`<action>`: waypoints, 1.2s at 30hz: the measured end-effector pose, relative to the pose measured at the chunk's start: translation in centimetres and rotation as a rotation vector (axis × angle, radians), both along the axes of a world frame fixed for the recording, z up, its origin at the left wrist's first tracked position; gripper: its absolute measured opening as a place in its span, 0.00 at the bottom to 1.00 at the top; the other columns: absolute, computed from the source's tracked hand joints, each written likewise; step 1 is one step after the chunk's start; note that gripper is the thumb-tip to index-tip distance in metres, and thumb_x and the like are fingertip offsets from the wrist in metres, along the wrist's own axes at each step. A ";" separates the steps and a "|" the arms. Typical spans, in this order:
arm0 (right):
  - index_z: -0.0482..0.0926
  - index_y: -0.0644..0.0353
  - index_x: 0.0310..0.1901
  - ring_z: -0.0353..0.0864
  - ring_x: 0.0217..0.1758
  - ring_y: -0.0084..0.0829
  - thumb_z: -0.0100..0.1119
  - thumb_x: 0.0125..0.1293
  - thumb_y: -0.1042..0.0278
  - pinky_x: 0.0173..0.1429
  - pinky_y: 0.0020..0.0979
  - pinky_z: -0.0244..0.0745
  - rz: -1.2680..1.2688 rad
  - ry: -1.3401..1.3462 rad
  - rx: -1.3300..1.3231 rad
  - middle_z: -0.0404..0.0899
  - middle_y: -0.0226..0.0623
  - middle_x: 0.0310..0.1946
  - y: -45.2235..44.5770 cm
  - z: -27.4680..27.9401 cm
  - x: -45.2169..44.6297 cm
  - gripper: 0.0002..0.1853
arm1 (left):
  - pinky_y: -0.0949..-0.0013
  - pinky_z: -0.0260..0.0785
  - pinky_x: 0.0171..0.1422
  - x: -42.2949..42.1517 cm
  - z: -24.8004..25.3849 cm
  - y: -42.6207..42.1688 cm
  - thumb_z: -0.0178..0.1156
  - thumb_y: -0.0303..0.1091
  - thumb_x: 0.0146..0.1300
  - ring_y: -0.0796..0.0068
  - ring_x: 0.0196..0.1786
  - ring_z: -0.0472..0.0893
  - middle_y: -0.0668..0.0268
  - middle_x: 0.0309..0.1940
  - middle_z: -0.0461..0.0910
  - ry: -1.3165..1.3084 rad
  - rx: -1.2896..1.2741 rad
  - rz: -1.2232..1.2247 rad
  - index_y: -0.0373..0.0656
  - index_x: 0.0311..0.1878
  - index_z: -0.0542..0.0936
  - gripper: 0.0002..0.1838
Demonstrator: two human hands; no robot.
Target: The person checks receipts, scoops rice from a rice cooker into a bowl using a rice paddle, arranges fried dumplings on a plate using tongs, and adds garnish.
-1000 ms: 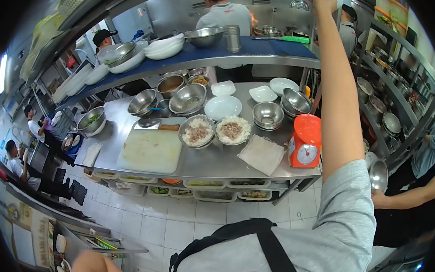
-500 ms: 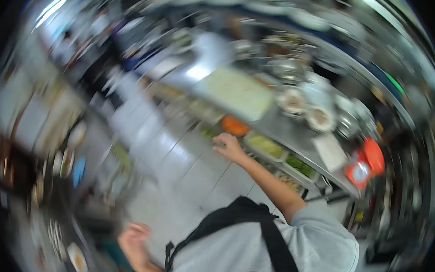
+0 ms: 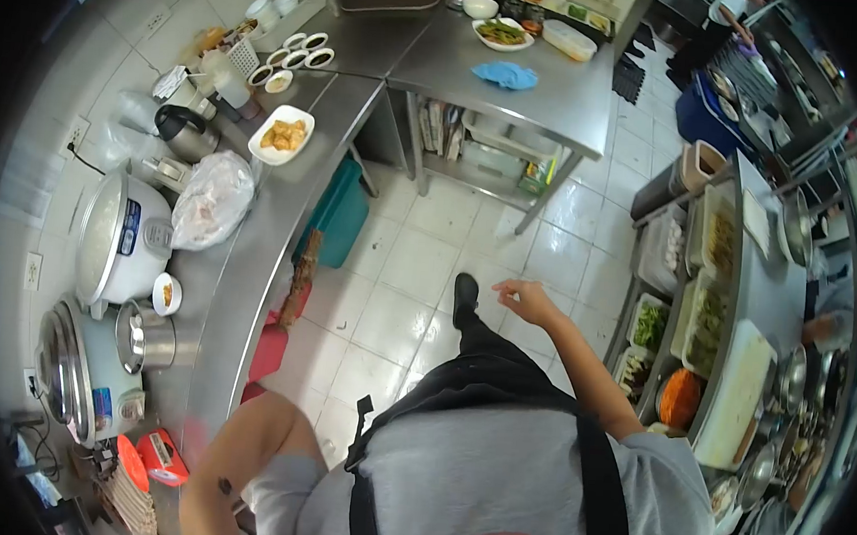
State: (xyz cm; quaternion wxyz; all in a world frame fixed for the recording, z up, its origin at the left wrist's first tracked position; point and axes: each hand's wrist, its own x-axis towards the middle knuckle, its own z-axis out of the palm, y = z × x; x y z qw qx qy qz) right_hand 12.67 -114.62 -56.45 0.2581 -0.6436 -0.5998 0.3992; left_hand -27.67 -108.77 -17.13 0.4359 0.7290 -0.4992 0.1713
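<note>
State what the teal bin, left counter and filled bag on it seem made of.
Teal bin: probably matte plastic, evenly coloured. Counter: likely stainless steel, grey with soft reflections. Bag: apparently thin, glossy plastic film, see-through and crinkled.

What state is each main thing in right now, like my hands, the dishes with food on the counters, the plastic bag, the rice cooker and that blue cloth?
Right hand: empty, fingers loosely bent
Left hand: out of view
White square dish: upright, holding golden pieces
White plate: upright, holding green food
Plastic bag: filled; tied or not, unclear
Rice cooker: lid appears down
Blue cloth: crumpled
</note>
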 end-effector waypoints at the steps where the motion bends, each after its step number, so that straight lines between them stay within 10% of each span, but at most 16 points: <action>1: 0.83 0.55 0.45 0.84 0.39 0.38 0.62 0.60 0.68 0.47 0.36 0.78 0.004 -0.051 -0.047 0.84 0.36 0.43 1.8 -0.8 0.5 0.11 | 0.74 0.62 0.29 0.1 -0.2 1.5 0.54 0.31 0.64 0.73 0.31 0.75 0.56 0.36 0.80 0.005 -0.005 0.030 0.40 0.42 0.79 0.08; 7: 0.76 0.57 0.55 0.82 0.38 0.36 0.65 0.58 0.70 0.42 0.34 0.78 -0.264 -0.037 0.245 0.80 0.42 0.50 19.6 -0.1 9.9 0.21 | 0.73 0.61 0.27 1.9 -1.6 9.8 0.58 0.34 0.64 0.75 0.29 0.72 0.61 0.32 0.74 -0.022 -0.259 0.374 0.43 0.41 0.74 0.07; 9: 0.73 0.54 0.59 0.76 0.53 0.42 0.65 0.58 0.71 0.57 0.37 0.73 -0.318 -0.410 0.543 0.77 0.42 0.50 27.4 1.2 14.2 0.25 | 0.73 0.61 0.26 2.4 -3.3 11.2 0.59 0.34 0.63 0.75 0.28 0.71 0.62 0.31 0.73 -0.062 -0.461 0.600 0.43 0.41 0.73 0.08; 15: 0.80 0.45 0.52 0.71 0.58 0.48 0.63 0.58 0.62 0.61 0.49 0.68 -0.670 -0.752 0.243 0.73 0.48 0.55 45.1 2.4 17.7 0.18 | 0.71 0.60 0.24 6.5 -16.6 15.7 0.62 0.37 0.63 0.77 0.26 0.68 0.67 0.27 0.67 0.101 -1.575 1.446 0.45 0.40 0.68 0.13; 18: 0.84 0.40 0.45 0.72 0.55 0.46 0.65 0.57 0.59 0.58 0.44 0.68 -0.487 -0.666 0.472 0.75 0.44 0.48 52.3 -0.2 13.1 0.13 | 0.73 0.67 0.40 8.2 -23.4 21.0 0.60 0.33 0.65 0.77 0.35 0.72 0.68 0.36 0.73 0.485 -2.026 1.577 0.40 0.60 0.70 0.22; 22: 0.85 0.43 0.38 0.74 0.51 0.45 0.70 0.50 0.66 0.54 0.42 0.72 0.082 -0.506 0.599 0.77 0.38 0.43 54.3 1.8 1.9 0.11 | 0.75 0.66 0.45 7.6 -30.4 27.7 0.53 0.40 0.70 0.80 0.37 0.72 0.69 0.42 0.77 0.816 -2.044 1.520 0.44 0.67 0.65 0.24; 25: 0.84 0.48 0.34 0.78 0.46 0.47 0.69 0.43 0.75 0.50 0.40 0.76 0.453 -0.565 0.209 0.78 0.39 0.41 53.2 0.0 3.4 0.14 | 0.72 0.71 0.44 5.9 -33.4 33.0 0.49 0.38 0.71 0.75 0.40 0.77 0.63 0.44 0.78 0.746 -2.069 1.804 0.42 0.68 0.60 0.25; 29: 0.82 0.56 0.35 0.83 0.39 0.44 0.66 0.43 0.72 0.46 0.38 0.76 0.145 -0.402 0.127 0.84 0.42 0.32 47.9 5.1 7.8 0.12 | 0.70 0.75 0.40 3.6 -34.1 37.9 0.46 0.35 0.70 0.72 0.35 0.80 0.57 0.42 0.79 0.673 -1.737 2.164 0.39 0.68 0.55 0.26; 36: 0.75 0.62 0.25 0.77 0.19 0.34 0.74 0.50 0.50 0.30 0.35 0.72 -0.381 -0.541 0.027 0.76 0.41 0.14 47.8 12.8 17.5 0.23 | 0.71 0.77 0.33 2.8 -35.6 41.7 0.43 0.27 0.68 0.72 0.28 0.81 0.52 0.32 0.80 0.766 -1.777 1.946 0.36 0.64 0.53 0.22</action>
